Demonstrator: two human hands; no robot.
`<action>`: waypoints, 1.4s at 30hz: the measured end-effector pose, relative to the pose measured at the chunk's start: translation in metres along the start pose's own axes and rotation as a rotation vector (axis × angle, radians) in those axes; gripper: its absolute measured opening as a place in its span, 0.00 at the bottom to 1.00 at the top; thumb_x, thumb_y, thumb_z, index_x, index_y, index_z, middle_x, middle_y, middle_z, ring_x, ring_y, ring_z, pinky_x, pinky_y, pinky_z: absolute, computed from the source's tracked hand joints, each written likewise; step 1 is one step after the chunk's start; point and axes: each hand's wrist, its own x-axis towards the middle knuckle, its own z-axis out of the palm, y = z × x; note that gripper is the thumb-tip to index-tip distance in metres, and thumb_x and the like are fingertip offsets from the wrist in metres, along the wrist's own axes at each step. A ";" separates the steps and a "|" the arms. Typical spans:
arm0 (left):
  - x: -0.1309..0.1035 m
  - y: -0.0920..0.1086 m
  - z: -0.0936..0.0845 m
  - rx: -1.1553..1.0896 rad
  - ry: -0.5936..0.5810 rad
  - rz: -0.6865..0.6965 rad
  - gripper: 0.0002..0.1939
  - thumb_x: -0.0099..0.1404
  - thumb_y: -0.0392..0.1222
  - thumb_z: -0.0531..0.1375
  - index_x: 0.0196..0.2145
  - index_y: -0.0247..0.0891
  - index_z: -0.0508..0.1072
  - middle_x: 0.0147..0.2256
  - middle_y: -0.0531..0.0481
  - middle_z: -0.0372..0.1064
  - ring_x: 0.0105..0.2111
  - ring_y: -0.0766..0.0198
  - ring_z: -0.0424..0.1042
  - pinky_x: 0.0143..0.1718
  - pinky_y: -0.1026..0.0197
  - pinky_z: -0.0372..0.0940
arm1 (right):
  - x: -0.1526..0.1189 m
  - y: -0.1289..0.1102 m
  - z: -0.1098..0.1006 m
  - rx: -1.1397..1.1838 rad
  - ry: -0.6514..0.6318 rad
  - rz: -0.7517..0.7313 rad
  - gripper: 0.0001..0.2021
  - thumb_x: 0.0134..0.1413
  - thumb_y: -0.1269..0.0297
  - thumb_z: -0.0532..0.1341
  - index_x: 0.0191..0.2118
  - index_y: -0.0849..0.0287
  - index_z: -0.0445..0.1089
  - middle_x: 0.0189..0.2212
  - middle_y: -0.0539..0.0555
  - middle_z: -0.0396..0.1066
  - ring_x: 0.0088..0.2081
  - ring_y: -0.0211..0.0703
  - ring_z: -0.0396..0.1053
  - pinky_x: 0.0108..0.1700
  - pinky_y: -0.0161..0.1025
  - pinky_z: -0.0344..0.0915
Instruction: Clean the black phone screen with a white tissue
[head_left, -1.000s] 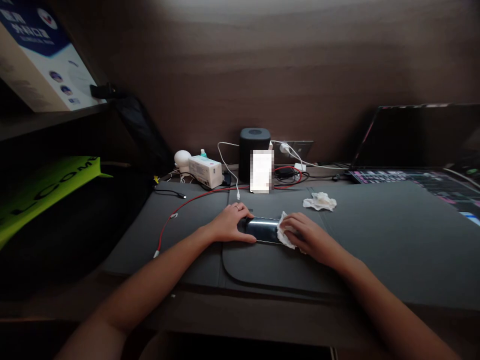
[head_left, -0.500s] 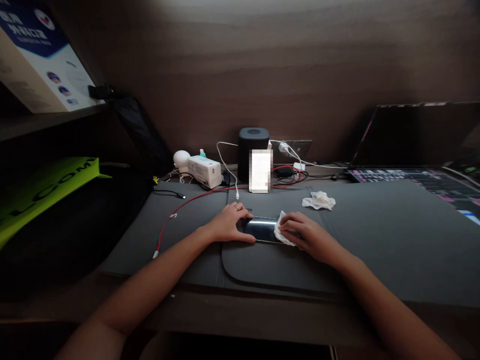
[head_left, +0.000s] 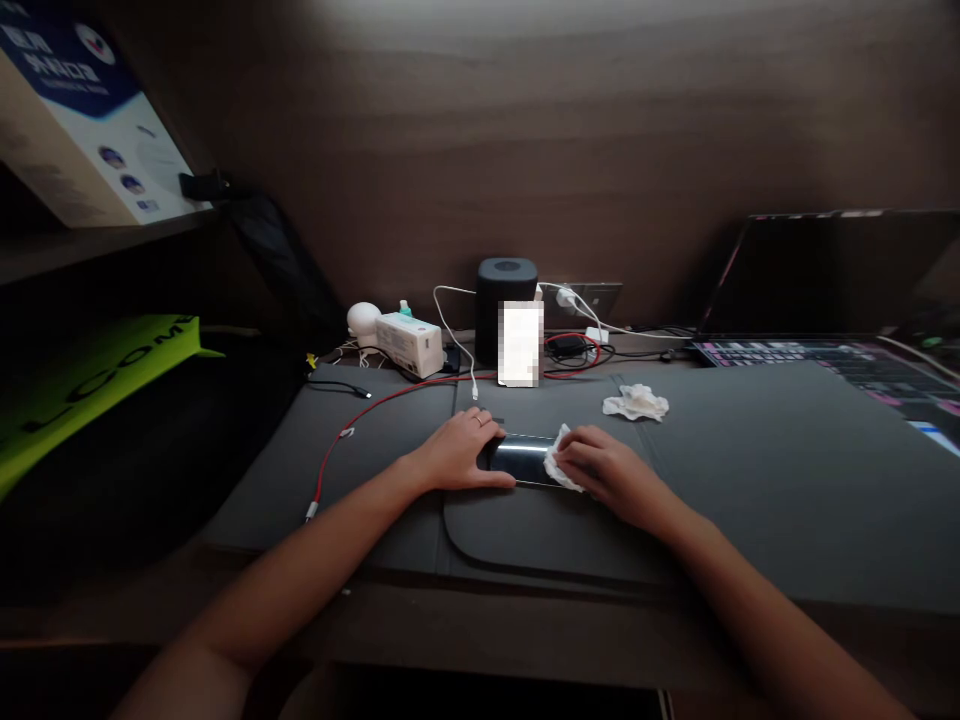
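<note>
A smartphone [head_left: 520, 458] lies lengthwise on the grey desk mat [head_left: 360, 540], its dark glossy screen facing up. My left hand [head_left: 463, 450] grips the phone's left end, thumb along the near edge and fingers at the far edge; a ring shows on one finger. Pinched in my right hand [head_left: 606, 465] is a crumpled white tissue [head_left: 559, 463], pressed against the right part of the screen. The phone's right end is hidden beneath the tissue and hand. A second crumpled tissue [head_left: 636, 403] rests on the mat beyond my right hand.
Behind the phone stand a dark speaker [head_left: 491, 315] and a bright blurred rectangle [head_left: 519, 343]. A white box [head_left: 409, 343] sits left of them. A red cable [head_left: 324, 465] crosses the mat's left side. An open laptop [head_left: 832, 280] is at right, a shelf [head_left: 97, 242] at left.
My right hand and its tissue have shifted very slightly left along the screen. My left hand keeps its hold on the phone.
</note>
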 end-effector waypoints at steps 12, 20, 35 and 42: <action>0.002 -0.004 0.005 -0.148 0.025 -0.073 0.31 0.52 0.62 0.69 0.45 0.37 0.72 0.40 0.46 0.69 0.43 0.54 0.67 0.46 0.53 0.64 | 0.006 -0.004 0.003 -0.128 -0.011 -0.002 0.13 0.69 0.63 0.51 0.38 0.58 0.72 0.36 0.59 0.72 0.37 0.48 0.69 0.40 0.42 0.64; 0.001 -0.003 0.004 -0.091 -0.021 -0.060 0.34 0.56 0.65 0.66 0.52 0.40 0.72 0.44 0.44 0.67 0.47 0.51 0.66 0.50 0.51 0.63 | 0.006 -0.006 0.003 -0.038 -0.010 -0.026 0.12 0.68 0.63 0.52 0.44 0.56 0.73 0.38 0.60 0.74 0.39 0.50 0.70 0.42 0.45 0.65; 0.002 -0.002 0.004 -0.102 -0.018 -0.087 0.36 0.52 0.66 0.67 0.52 0.40 0.72 0.44 0.45 0.67 0.46 0.51 0.67 0.50 0.51 0.63 | 0.004 -0.003 0.005 -0.051 -0.018 -0.054 0.13 0.69 0.60 0.52 0.45 0.55 0.74 0.42 0.59 0.73 0.40 0.48 0.69 0.43 0.44 0.64; 0.003 -0.001 0.002 -0.131 -0.020 -0.111 0.35 0.51 0.65 0.69 0.51 0.40 0.72 0.42 0.46 0.68 0.45 0.51 0.67 0.48 0.52 0.64 | 0.004 -0.002 0.005 -0.037 -0.015 -0.023 0.13 0.69 0.60 0.53 0.41 0.56 0.74 0.39 0.59 0.72 0.38 0.48 0.68 0.41 0.44 0.64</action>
